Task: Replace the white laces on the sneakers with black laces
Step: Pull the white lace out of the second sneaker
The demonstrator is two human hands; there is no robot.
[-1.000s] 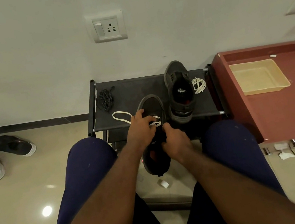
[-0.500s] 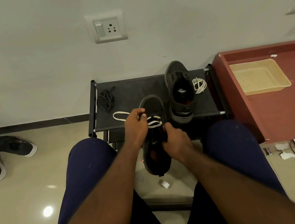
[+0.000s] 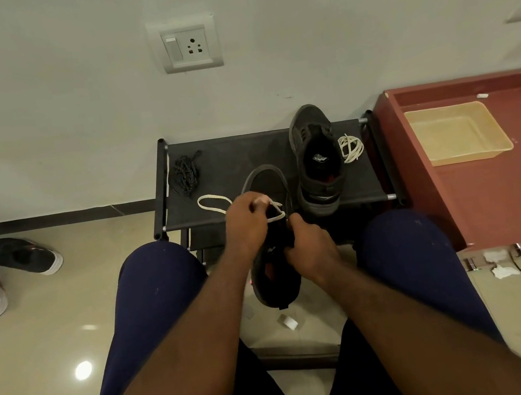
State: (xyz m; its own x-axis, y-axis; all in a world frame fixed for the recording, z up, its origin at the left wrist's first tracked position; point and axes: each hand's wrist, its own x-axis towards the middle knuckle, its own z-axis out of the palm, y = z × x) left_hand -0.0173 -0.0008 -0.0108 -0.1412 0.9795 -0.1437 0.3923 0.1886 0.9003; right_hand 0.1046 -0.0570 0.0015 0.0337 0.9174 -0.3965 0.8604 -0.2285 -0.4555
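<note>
Faces a black shoe rack [image 3: 238, 152] at frame centre, set against the wall. Shows one sneaker [image 3: 316, 160] standing on the rack's right part, with no white visible on it, so probably already stripped.

Holds the other sneaker [image 3: 263, 183] at centre frame, toe over the rack's near edge and heel hanging between the knees. Steadies it with the right grip [image 3: 312, 247], clamped round the shoe's side near the collar. Pinches the white lace [image 3: 276, 217] in the left grip [image 3: 245, 220], just above the eyelets.

Since a moment ago, has drawn a raised loop clear of the shoe in place of flat crossings. Suggests another row freed and the unlacing near its end. Cannot count the remaining rows under the hands.

Leaves a slack loop [image 3: 215, 203] of the same lace on the rack, just left of the hand. Leaves the black laces [image 3: 184, 175] bunched at the rack's upper left and a coiled lace [image 3: 351, 147] touching the standing sneaker's right side. No relacing begun yet.
</note>
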